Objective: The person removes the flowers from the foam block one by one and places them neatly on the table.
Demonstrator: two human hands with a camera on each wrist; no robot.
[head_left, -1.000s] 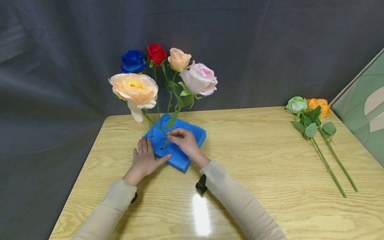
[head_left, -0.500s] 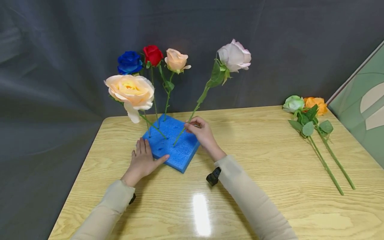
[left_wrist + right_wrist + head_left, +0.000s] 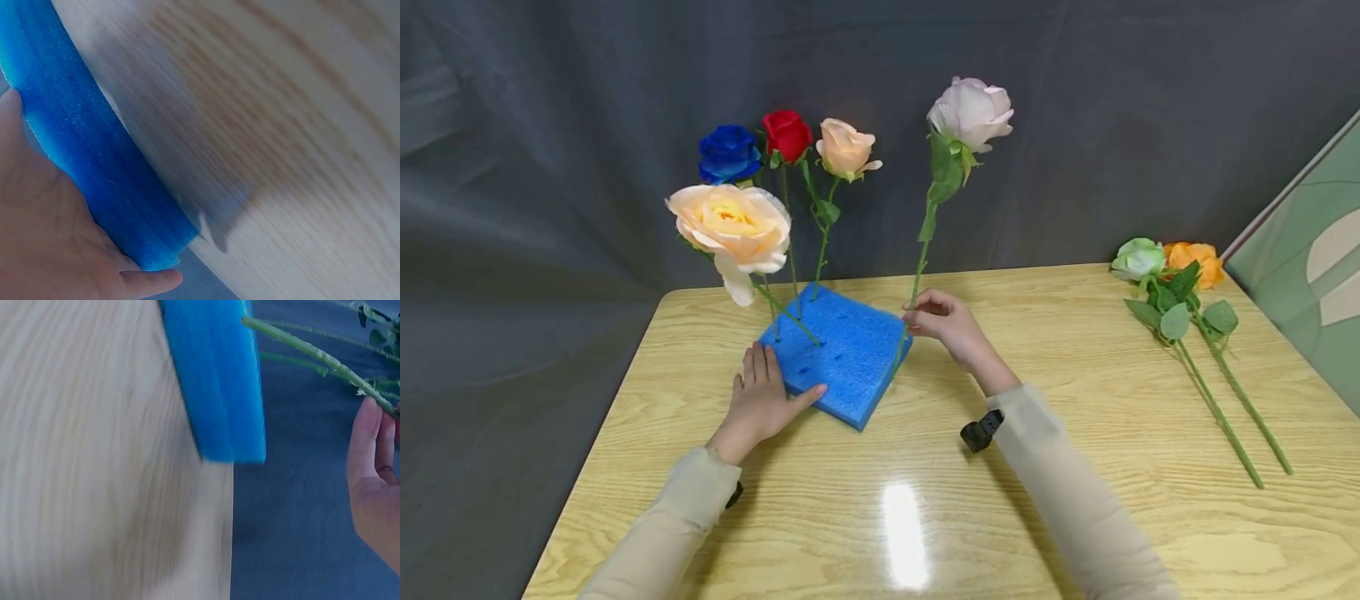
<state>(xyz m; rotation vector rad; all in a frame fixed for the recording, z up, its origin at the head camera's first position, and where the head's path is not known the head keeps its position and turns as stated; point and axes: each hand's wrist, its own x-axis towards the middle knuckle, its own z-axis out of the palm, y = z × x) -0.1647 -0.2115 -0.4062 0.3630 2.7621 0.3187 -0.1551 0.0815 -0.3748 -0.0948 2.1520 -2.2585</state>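
A pale pink rose [image 3: 972, 115] stands nearly upright in my right hand [image 3: 951, 329], which pinches its stem [image 3: 312, 353] between thumb and fingers. The stem's bare lower end shows in the right wrist view, at the blue foam block's right edge. My left hand [image 3: 760, 404] lies against the near left side of the foam block [image 3: 853, 362], fingers straight and thumb spread along the front edge. Stuck in the foam are a large peach rose [image 3: 730, 221] that leans left, a blue rose [image 3: 728, 154], a red rose [image 3: 787, 136] and a smaller peach rose [image 3: 846, 148].
On the wooden table's right side lie a light green rose [image 3: 1138, 259] and an orange rose [image 3: 1197, 263], stems toward the front. A dark curtain [image 3: 1075, 150] hangs behind the table. Several small holes show in the foam's top. A green panel [image 3: 1311, 258] stands at far right.
My right hand has drawn the pale pink rose out of the foam and carried it right to the block's right edge. My left hand has stayed on the block.
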